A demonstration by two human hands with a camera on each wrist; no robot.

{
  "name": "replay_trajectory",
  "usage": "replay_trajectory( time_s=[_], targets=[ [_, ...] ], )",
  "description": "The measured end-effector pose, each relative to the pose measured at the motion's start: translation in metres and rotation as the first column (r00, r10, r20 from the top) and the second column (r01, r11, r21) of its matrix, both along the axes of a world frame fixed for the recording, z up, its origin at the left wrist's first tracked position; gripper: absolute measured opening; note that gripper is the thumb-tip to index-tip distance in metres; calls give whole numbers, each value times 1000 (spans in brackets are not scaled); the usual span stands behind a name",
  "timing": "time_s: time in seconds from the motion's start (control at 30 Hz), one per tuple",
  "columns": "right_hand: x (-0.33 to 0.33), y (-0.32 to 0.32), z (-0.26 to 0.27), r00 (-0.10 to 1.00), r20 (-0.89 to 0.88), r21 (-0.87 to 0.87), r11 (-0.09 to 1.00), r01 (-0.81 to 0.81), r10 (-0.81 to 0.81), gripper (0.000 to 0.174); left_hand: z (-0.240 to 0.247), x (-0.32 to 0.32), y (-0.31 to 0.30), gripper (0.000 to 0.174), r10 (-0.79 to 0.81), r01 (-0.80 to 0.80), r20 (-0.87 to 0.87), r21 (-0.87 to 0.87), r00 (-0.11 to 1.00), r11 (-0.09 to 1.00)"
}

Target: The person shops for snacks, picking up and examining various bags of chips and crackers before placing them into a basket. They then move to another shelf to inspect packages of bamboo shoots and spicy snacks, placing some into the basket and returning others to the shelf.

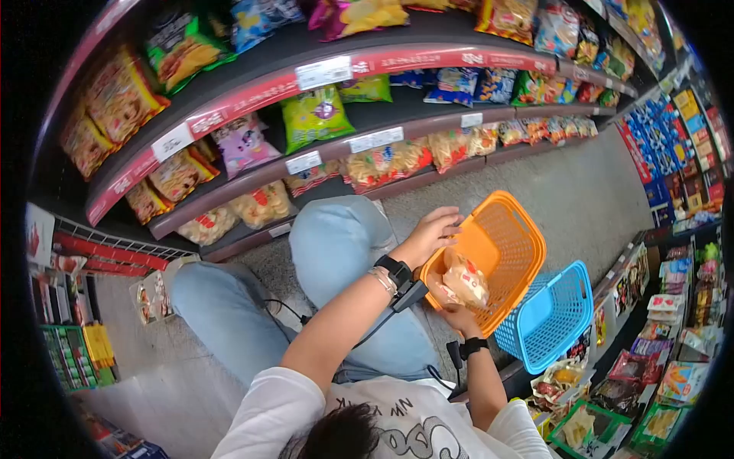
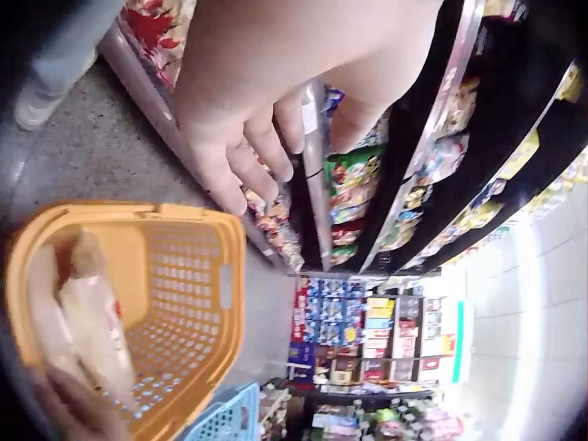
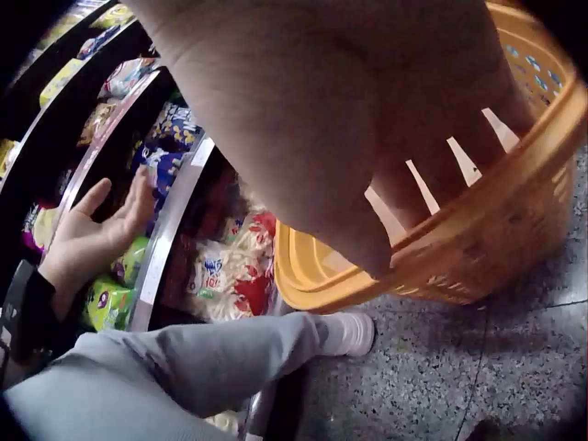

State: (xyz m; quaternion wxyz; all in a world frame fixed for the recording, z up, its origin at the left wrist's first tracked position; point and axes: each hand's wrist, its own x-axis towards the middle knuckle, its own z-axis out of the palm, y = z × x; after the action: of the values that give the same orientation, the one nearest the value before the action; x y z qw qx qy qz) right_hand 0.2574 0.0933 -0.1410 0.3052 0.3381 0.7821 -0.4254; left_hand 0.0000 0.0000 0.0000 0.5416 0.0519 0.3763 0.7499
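Note:
My left hand (image 1: 436,233) is beside the upper left corner of an orange basket (image 1: 527,237), fingers loosely extended and holding nothing; the left wrist view shows the hand (image 2: 285,101) apart from the rim. My right hand (image 1: 462,317) is at the basket's near rim. In the right wrist view that hand (image 3: 322,119) has its thumb over the rim (image 3: 312,294) and its fingers inside; their tips are hidden. Two clear bags of pale snacks with red print (image 1: 465,281) lie in the basket, close to the right hand; the left wrist view also shows a bag (image 2: 96,322).
A blue basket (image 1: 547,314) stands right of the orange one. Shelves of snack bags (image 1: 317,118) curve across the front and left. More packaged food (image 1: 634,367) fills racks on the right. My bent knees (image 1: 336,237) are left of the basket, over a grey floor (image 1: 573,191).

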Motion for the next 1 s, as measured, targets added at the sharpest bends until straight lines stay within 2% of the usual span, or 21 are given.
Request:
replay_trajectory(
  time_s=[0.07,0.1,0.17,0.2,0.23,0.27,0.3,0.33,0.4,0.5,0.57,0.63,0.7,0.77,0.87,0.97,1.0],
  targets=[
    [5,12,-8,1000,2,-46,999,-14,15,48,24,-4,0,37,46,-45,-17,91,999,995],
    [-16,-27,12,999,45,-90,996,23,-19,47,38,-19,-42,36,66,-64,-9,133,998,989],
    [-46,-52,91,987,144,-163,981,101,-77,44,57,-31,-68,33,105,-106,17,221,994,969],
    [-53,-55,109,990,52,-192,971,140,-133,36,67,-37,-86,32,136,-157,92,277,986,948],
    [-61,-51,122,964,-47,-307,922,235,-261,30,74,-43,-104,31,160,-195,134,316,978,928],
    [-71,-47,136,910,-126,-430,849,308,-394,25,80,-49,-121,31,179,-231,174,352,968,907],
    [-87,-50,168,858,-205,-474,814,335,-472,20,85,-55,-140,31,193,-265,214,385,957,884],
    [-100,-49,189,814,-308,-507,809,298,-493,21,90,-59,-159,31,237,-305,217,373,947,876],
    [-131,-61,244,709,-385,-776,623,98,-591,22,88,-71,-198,31,306,-369,222,355,926,859],
    [-182,-111,302,735,-576,-576,815,-57,-357,25,69,-87,-254,30,420,-465,206,294,884,835],
    [-223,-148,306,780,-593,-568,790,-231,-199,28,50,-96,-288,30,507,-535,195,131,840,835],
    [-261,-184,282,811,-580,-618,689,-379,-74,32,26,-105,-316,33,566,-564,173,-68,806,823],
    [-298,-220,250,890,-455,-713,612,-342,-34,34,4,-115,-332,36,613,-588,98,-202,784,783],
    [-329,-247,206,939,-342,-702,655,-280,36,36,-8,-124,-343,39,644,-605,30,-309,765,734],
    [-363,-265,151,973,-229,-688,702,-183,29,38,-23,-146,-347,47,667,-616,-48,-436,743,656],
    [-386,-263,111,974,-215,-675,732,-92,-75,39,-48,-165,-356,34,732,-644,-127,-589,670,488],
    [-395,-263,96,969,-212,-671,740,-49,-127,39,-54,-171,-360,40,722,-635,-145,-611,676,472]
  ],
)
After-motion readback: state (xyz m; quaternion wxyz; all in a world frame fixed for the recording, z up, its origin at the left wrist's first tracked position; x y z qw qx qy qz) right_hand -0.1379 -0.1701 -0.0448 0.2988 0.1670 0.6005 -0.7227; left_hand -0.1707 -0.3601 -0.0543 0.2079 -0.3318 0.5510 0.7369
